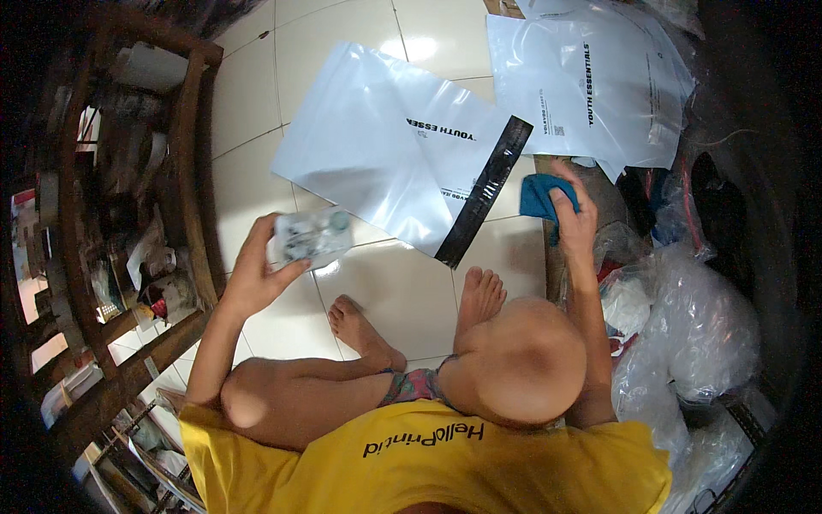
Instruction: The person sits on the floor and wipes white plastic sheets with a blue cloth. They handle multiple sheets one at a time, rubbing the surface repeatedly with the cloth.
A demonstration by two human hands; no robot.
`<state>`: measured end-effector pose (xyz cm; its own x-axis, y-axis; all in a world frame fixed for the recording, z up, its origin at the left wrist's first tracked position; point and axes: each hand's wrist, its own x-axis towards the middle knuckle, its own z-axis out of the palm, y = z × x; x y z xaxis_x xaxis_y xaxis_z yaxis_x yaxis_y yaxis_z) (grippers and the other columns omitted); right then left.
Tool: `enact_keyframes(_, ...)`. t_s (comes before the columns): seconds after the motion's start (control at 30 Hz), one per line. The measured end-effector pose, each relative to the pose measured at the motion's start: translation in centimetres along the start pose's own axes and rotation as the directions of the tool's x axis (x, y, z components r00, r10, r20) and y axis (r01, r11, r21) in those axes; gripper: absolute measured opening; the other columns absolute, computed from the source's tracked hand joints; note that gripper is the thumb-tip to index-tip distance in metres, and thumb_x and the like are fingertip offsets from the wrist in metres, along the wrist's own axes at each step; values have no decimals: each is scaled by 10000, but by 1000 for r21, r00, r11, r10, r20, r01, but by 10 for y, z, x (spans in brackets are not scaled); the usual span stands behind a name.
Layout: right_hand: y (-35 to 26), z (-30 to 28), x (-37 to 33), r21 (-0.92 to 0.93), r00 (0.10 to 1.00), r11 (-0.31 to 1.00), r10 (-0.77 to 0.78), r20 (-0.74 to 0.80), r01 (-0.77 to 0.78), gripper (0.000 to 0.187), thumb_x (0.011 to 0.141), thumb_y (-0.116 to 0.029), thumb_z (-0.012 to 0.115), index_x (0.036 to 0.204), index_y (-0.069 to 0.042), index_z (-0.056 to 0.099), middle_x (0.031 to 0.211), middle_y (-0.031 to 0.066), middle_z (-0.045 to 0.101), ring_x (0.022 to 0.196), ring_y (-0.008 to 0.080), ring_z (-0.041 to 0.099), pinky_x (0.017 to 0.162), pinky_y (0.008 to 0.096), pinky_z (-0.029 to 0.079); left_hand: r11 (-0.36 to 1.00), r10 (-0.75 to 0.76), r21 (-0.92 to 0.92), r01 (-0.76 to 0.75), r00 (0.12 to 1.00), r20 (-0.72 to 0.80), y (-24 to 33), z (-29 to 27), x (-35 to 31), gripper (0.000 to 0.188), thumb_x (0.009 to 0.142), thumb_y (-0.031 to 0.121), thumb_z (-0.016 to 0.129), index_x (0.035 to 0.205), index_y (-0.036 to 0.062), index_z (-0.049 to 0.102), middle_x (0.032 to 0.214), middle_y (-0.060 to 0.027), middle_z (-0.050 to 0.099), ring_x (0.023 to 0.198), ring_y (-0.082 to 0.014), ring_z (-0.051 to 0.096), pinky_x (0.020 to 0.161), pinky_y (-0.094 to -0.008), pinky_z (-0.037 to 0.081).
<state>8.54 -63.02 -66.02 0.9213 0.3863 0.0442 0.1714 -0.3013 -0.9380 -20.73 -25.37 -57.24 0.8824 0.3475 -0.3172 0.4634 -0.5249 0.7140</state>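
My left hand [255, 276] is closed around the edge of a small, pale, box-shaped container [313, 240] with dark patches and a greenish round spot. It is smeared by motion, so its exact kind does not show. At the right, my right hand [579, 216] pinches a folded teal cloth [539, 199] between thumb and fingers. Between the hands and farther off lies a white plastic mailing bag [360, 137], with dark print and a shiny black strip [486, 193] along its near right edge. Neither hand touches this bag.
More white printed bags [599, 86] are piled at the far right. Clear plastic wrapping [706, 325] bunches beside my right leg. A dark wooden shelf rack [201, 188] with assorted items stands at the left. Pale floor tiles [402, 291] lie around my bare feet.
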Motion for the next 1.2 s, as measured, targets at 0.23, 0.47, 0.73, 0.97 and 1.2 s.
enact_keyframes(0.23, -54, 86, 25, 223, 886, 943, 125, 447, -246, 260, 900, -96, 726, 1114, -2, 614, 910, 29, 683, 828, 86, 623, 736, 236, 514, 960, 173, 211, -185, 982, 76, 49, 9, 52, 726, 824, 274, 769, 1377, -43, 420, 1256, -216, 537, 1149, -371, 563, 969, -416, 468)
enact_keyframes(0.47, -96, 120, 24, 365, 889, 928, -103, 447, -75, 377, 882, -75, 743, 1214, -3, 581, 1030, 3, 638, 924, 90, 598, 819, 241, 512, 941, 164, 296, -161, 986, 16, 73, 1, 57, 716, 807, 272, 780, 1352, -37, 434, 1182, -226, 543, 1130, -397, 560, 968, -432, 461)
enact_keyframes(0.73, -100, 143, 11, 138, 881, 988, -3, 472, -70, 435, 818, -143, 739, 1196, 18, 599, 1055, 145, 660, 966, 260, 633, 879, 343, 499, 864, 277, 440, -246, 961, -8, 86, 5, 59, 679, 820, 295, 771, 1331, -40, 474, 1091, -214, 545, 1045, -390, 561, 917, -442, 468)
enact_keyframes(0.97, -69, 153, 10, 350, 854, 870, 138, 502, -347, 368, 856, -55, 549, 1214, 2, 612, 975, 91, 670, 900, 160, 605, 834, 300, 491, 839, 262, 497, -222, 965, -11, 105, -17, 61, 649, 835, 298, 754, 1314, -59, 502, 1086, -224, 565, 1041, -394, 571, 915, -440, 475)
enact_keyframes(1.2, -68, 166, 1, 569, 838, 746, -28, 546, -346, 353, 921, -98, 603, 1246, 35, 563, 1067, 88, 642, 925, 153, 609, 885, 293, 505, 824, 233, 531, -197, 972, -2, 111, -22, 59, 658, 825, 311, 761, 1311, -58, 516, 1105, -232, 588, 1052, -399, 584, 909, -451, 486)
